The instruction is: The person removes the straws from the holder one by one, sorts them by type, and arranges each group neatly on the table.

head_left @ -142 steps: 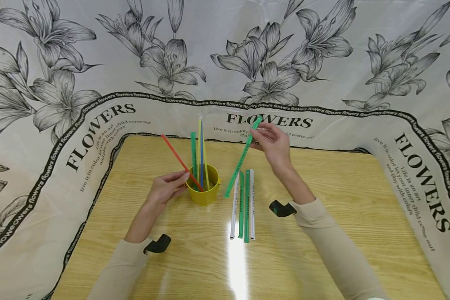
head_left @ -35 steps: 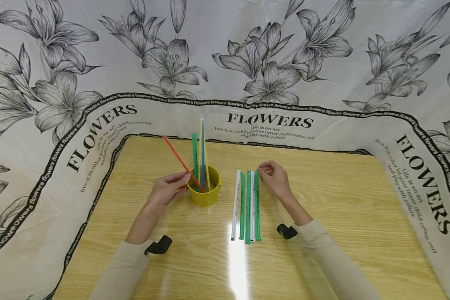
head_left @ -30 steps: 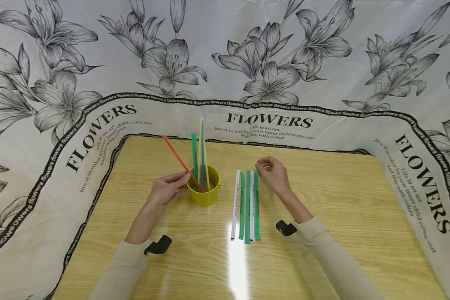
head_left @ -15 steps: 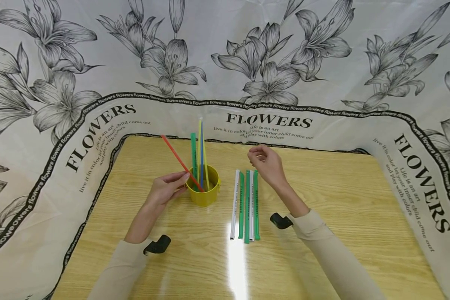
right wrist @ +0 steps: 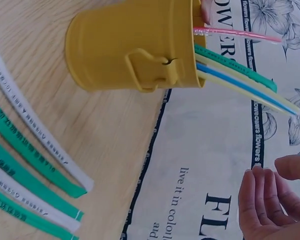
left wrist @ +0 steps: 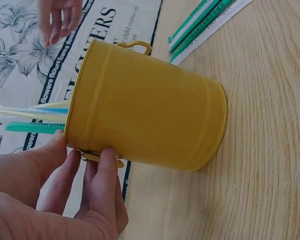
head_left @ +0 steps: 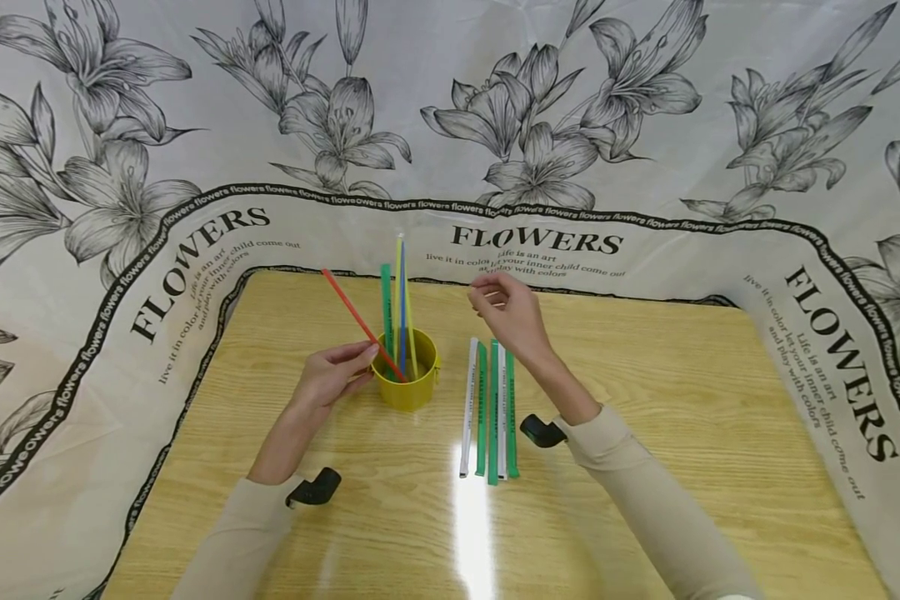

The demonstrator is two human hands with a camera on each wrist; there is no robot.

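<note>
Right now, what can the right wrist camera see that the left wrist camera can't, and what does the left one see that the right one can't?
Only the right wrist view shows the red straw.

Only the left wrist view shows the small catch by the left hand's fingers; the right wrist view catches just a bit of that hand at the rim.

Both show the yellow bucket, its blue straw, the right hand, and green and white packets lying on the wooden table.
</note>
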